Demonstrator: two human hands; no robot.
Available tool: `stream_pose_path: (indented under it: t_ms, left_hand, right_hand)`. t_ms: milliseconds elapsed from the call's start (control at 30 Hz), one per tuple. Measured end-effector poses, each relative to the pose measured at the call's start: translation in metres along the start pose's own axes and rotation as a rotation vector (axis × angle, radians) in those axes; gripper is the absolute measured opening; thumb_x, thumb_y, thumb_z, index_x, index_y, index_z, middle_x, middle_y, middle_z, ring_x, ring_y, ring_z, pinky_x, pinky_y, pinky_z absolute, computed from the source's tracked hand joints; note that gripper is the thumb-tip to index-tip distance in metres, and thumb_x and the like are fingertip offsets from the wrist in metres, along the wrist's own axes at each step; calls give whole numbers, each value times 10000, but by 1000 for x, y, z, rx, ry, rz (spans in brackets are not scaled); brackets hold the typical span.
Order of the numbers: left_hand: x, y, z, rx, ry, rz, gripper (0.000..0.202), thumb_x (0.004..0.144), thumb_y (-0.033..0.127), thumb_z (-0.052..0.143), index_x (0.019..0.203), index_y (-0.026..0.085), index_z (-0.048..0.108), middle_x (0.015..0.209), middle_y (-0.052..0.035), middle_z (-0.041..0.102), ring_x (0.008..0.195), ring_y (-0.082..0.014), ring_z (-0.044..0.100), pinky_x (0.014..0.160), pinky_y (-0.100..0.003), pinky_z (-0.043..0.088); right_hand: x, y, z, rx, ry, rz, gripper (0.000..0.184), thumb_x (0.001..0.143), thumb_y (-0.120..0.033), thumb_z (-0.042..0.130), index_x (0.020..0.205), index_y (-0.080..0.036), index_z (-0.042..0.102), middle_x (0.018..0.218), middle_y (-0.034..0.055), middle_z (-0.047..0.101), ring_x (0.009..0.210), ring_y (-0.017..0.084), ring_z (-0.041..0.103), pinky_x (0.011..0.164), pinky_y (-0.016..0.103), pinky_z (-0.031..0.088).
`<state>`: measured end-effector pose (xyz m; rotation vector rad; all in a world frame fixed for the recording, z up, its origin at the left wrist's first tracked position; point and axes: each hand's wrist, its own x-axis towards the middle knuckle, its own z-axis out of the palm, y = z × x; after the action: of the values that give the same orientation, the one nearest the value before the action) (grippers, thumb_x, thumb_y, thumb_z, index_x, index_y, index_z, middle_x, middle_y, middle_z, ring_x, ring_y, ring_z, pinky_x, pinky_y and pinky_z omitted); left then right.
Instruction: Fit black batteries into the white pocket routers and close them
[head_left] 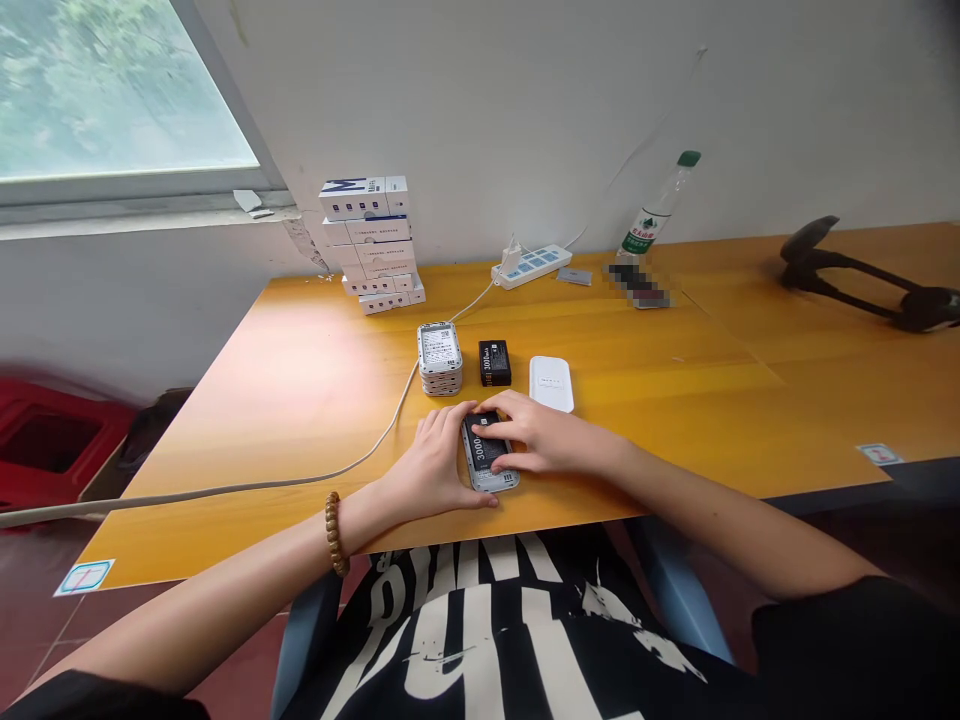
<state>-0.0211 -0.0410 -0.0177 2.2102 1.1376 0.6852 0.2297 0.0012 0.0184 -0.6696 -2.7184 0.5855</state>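
Note:
My left hand [439, 465], with a wooden bead bracelet [335, 533] on its wrist, grips the left side of a grey handheld device [489, 481] near the table's front edge. My right hand [544, 435] presses from the right, its fingers lying over a black 3000 mAh battery [481, 442] seated on that device. Just ahead stand a stack of grey-and-white device casings [439, 358], a loose black battery [495, 363] and a white rounded back cover [552, 384]. The stack's lower layers show only at their edges.
The yellow wooden table [300, 400] holds a tall stack of white boxes [367, 240], a white power strip [531, 266] with a cable, a plastic bottle [660, 205] and a blurred object [637, 285]. A black stand [862, 275] lies on the right.

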Motion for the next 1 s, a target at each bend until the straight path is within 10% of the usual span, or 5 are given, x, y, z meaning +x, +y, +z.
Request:
stream_pose_path:
  t_ms: [433, 600, 733, 1000]
  left_hand:
    - [5, -4, -2, 96, -57, 72, 1009, 668, 716, 941, 1460, 236, 541, 1476, -191, 566, 1400, -451, 549, 1182, -693, 477]
    - [8, -6, -5, 141, -71, 117, 944, 745, 742, 875, 1460, 215, 552, 1485, -202, 554, 1390, -452, 547, 1184, -685, 475]
    - [15, -4, -7, 140, -88, 145, 917, 726, 715, 899, 1425, 220, 572, 1423, -184, 576, 1341, -437, 568, 1154, -660, 503]
    - [31, -5, -3, 90, -114, 209, 979, 658, 732, 938, 1399, 209, 570, 1390, -185, 601, 1292, -432, 591, 1136, -630, 509]
  right_hand:
    - [-3, -5, -47, 161, -204, 103, 327, 1027, -480, 687, 1174, -242, 857, 1326, 122, 780, 1267, 319, 702, 1123, 472, 526]
    - [-17, 39, -80, 2, -39, 520, 742, 859, -585, 804, 1514, -268, 660, 1603, 155, 582, 1497, 438, 518, 1232, 616, 426]
    - [-24, 70, -78, -56, -215, 656, 1218, 660, -652, 920, 1696, -276, 401, 1699, 193, 433, 1563, 504, 411, 1226, 668, 425]
    - [-17, 53, -78, 30, -80, 570, 1104, 824, -600, 818, 1734, -353, 246, 1730, 144, 355, 1586, 447, 375, 1269, 661, 356]
